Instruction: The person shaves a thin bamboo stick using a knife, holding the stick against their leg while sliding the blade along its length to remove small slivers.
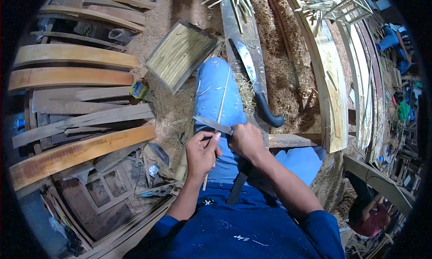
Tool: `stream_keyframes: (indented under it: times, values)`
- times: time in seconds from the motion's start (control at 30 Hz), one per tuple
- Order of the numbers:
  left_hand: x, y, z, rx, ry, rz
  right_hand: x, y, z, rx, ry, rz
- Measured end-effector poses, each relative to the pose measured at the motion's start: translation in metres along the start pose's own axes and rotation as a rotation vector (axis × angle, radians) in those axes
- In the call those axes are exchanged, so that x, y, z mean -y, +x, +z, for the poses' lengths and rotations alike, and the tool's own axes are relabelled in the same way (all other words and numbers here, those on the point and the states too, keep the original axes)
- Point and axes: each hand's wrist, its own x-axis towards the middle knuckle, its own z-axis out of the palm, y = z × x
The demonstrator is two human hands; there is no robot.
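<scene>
Over my outstretched thigh in light blue trousers, my left hand (pixel 202 154) pinches a thin pale wooden stick (pixel 223 97). The stick runs along the leg, its far end near the knee and its near end below my wrist. In my right hand (pixel 246 141) is a knife (pixel 209 123), gripped by its handle, which the fingers hide. Its blade points left and crosses the stick just beyond my left thumb. Whether the edge is cutting in cannot be seen. Small pale shavings lie on the trouser leg.
A tray (pixel 155 69) of thin sticks stands beyond my knee. On a plank to the right lies a machete (pixel 246 63) with a black handle. Curved boards (pixel 76 76) line the left; wood shavings (pixel 288 101) cover the floor. Other people (pixel 372 220) are at far right.
</scene>
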Motion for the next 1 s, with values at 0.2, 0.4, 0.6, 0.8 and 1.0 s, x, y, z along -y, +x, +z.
stream_keyframes:
  times: [0.2, 0.4, 0.6, 0.8, 1.0]
  values:
    - [0.011, -0.033, -0.011, 0.006, -0.015, -0.006, -0.005, 0.015, 0.008, -0.062, 0.007, 0.122]
    - [0.025, -0.066, -0.031, -0.006, -0.069, -0.055, -0.008, 0.017, 0.015, -0.099, -0.004, 0.122]
    - [-0.007, 0.001, -0.001, -0.111, 0.095, 0.079, 0.004, 0.000, 0.000, 0.035, 0.014, 0.028]
    - [0.003, 0.001, -0.004, -0.074, 0.069, 0.098, -0.004, 0.005, 0.010, -0.044, 0.010, 0.101]
    - [0.025, -0.051, -0.025, -0.076, 0.045, -0.004, -0.006, 0.020, 0.008, -0.021, -0.001, 0.157]
